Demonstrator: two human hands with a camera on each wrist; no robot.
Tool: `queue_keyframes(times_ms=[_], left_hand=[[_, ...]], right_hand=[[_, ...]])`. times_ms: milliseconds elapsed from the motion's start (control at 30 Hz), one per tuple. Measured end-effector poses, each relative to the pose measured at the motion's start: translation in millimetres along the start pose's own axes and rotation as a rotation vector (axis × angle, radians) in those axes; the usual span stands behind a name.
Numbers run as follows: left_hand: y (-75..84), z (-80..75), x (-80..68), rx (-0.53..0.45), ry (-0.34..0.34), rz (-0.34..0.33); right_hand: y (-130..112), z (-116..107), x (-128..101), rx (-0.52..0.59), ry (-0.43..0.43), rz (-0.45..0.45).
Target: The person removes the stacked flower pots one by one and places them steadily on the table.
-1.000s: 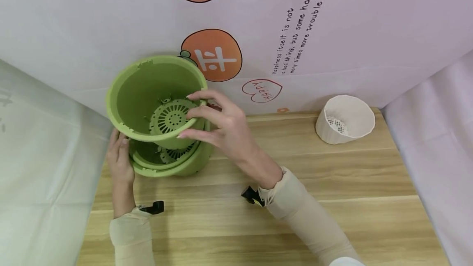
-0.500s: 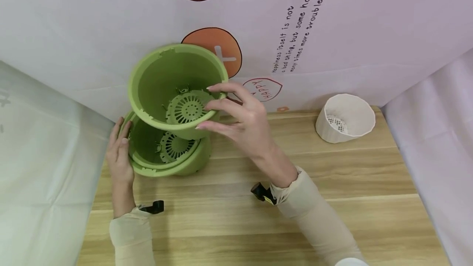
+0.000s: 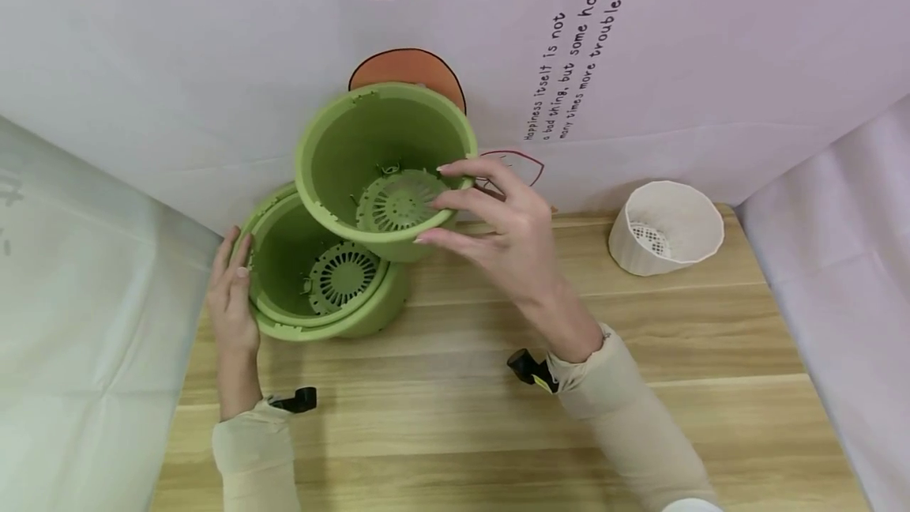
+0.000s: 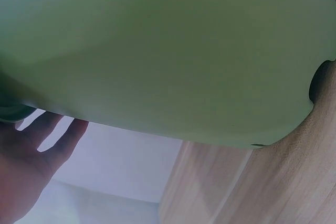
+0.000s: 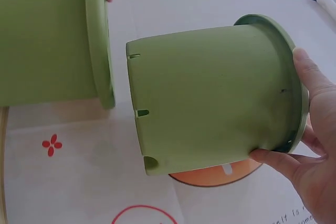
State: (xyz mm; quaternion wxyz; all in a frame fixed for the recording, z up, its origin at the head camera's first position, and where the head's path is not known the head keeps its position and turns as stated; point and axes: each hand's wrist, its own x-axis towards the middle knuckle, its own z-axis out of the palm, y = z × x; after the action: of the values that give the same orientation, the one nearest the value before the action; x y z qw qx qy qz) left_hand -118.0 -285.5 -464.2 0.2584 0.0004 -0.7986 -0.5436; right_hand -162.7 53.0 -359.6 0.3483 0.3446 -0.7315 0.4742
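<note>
Right hand (image 3: 508, 231) pinching the rim of the lifted pot (image 3: 384, 160), held clear above and right of the stack (image 3: 320, 291), mouth tilted toward the camera. Left hand (image 3: 231, 303) flat-fingered against the stack's left side. Bare table (image 3: 498, 417) rightward, up to the white pot (image 3: 664, 227).

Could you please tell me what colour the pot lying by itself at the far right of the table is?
White pot; clearest in the head view.
</note>
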Motion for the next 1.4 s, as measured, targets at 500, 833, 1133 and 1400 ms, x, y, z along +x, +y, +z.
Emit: queue_keyframes(times_ms=[500, 833, 1133, 1400], left_hand=[[-9.1, -1.7, -4.3, -0.079, 0.011, -0.022], [-7.1, -1.5, -3.0, -0.09, 0.012, -0.013], [12.7, 1.7, -2.8, -0.059, 0.009, 0.01], [13.1, 0.6, -2.6, -0.057, 0.001, 0.007]], right_hand=[[10.5, -22.1, -15.1, -0.008, 0.025, 0.032], [14.2, -32.4, -26.4, -0.048, 0.048, 0.063], [17.4, -40.2, -35.0, -0.087, 0.05, 0.086], [19.2, -46.1, -42.0, -0.102, 0.05, 0.107]])
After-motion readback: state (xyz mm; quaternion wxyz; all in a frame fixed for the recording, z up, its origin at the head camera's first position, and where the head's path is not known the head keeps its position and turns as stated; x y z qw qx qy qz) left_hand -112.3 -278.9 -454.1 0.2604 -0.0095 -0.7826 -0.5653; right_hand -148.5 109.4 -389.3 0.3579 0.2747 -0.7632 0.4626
